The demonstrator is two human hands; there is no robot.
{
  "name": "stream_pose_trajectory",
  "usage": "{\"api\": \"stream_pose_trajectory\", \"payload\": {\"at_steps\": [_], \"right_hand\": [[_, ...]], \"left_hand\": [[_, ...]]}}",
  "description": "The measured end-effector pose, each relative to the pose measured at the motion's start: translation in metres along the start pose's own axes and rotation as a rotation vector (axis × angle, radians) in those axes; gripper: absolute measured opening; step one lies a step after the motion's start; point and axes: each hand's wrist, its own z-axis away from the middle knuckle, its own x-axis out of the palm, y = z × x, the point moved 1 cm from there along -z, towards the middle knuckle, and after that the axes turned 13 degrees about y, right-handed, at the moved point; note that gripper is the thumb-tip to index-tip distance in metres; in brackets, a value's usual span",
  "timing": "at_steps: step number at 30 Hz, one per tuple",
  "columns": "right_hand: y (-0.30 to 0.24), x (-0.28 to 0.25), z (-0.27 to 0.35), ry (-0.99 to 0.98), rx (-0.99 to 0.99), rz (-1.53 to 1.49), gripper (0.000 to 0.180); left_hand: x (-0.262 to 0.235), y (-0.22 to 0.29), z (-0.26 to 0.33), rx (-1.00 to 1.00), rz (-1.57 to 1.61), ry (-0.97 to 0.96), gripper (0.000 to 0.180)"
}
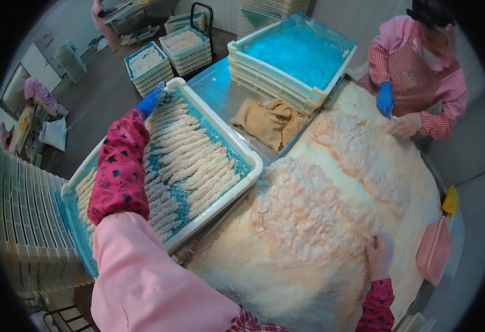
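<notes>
While the left hand [150, 100], in a blue glove, grips the far rim of a white tray [220, 130] at about ten o'clock, the right hand [380, 253], in a thin pale glove, lies spread and released at about four o'clock on the breaded pieces [303, 216] heaped across the surface [215, 88]. That tray, lined in blue, sits tilted at the left of the crumb-covered heap, its near corner touching the heap's edge, and holds rows of long breaded strips [190, 155] laid side by side. Just beyond it, at twelve o'clock, a tan cloth [267, 119] lies crumpled on bare metal, beside a stack of white trays [292, 61] topped with blue film. At two o'clock a co-worker's blue-gloved hand [385, 98] and pale-gloved hand [404, 125] rest on the far edge of the heap. A pink basket [433, 250] stands at the right rim, near three o'clock.
</notes>
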Motion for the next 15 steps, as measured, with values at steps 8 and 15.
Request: {"api": "stream_pose_trajectory", "payload": {"at_steps": [8,15], "right_hand": [[0.005,-0.039,0.033,0.349,0.474,-0.345,0.012],[-0.080,-0.056,0.115,-0.096,-0.111,-0.501,0.020]], "left_hand": [[0.010,0.034,0.042,0.485,0.003,0.085,0.041],[0.047,0.082,0.258,0.442,0.055,-0.302,0.038]]}}
